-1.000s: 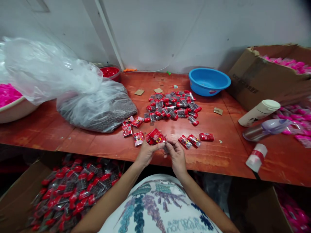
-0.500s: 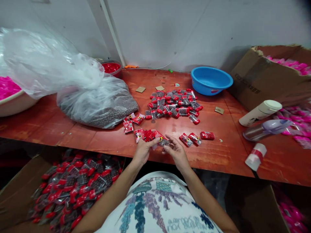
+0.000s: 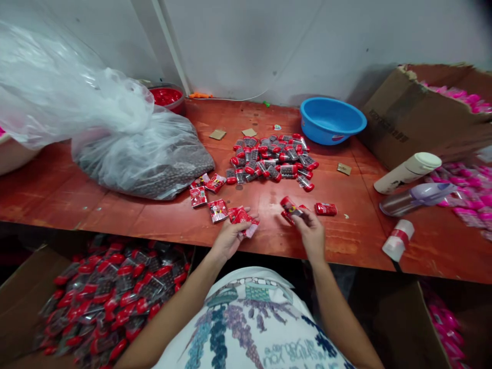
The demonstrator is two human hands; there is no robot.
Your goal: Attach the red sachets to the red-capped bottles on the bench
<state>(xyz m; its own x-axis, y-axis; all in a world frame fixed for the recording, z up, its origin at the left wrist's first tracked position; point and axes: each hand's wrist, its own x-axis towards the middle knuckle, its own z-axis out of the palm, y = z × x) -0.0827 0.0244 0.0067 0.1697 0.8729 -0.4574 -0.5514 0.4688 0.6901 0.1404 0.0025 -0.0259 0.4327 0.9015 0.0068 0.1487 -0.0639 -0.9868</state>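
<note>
My left hand point(image 3: 229, 237) is closed on several red printed wrappers point(image 3: 243, 220) near the table's front edge. To its right, my right hand point(image 3: 310, 233) grips a small container in a red wrapper point(image 3: 289, 206), just over other wrapped ones that it partly hides. Another wrapped container point(image 3: 326, 209) lies right of that hand. Stacks of red wrappers point(image 3: 199, 197) rest left of my left hand. Beyond both hands is a pile of small clear containers with red caps and dark contents point(image 3: 269, 159).
A tied plastic bag of dark beads point(image 3: 149, 159) sits on the left. At the back are a blue basin point(image 3: 330, 125) and a cardboard box point(image 3: 407, 118). Bottles point(image 3: 407, 173) stand tilted in view at right. A box of red-capped containers point(image 3: 115, 292) is below the table's left front.
My right hand has moved right, away from my left, carrying the wrapped container to the others on the table. My left hand keeps the wrappers. The view has shifted slightly.
</note>
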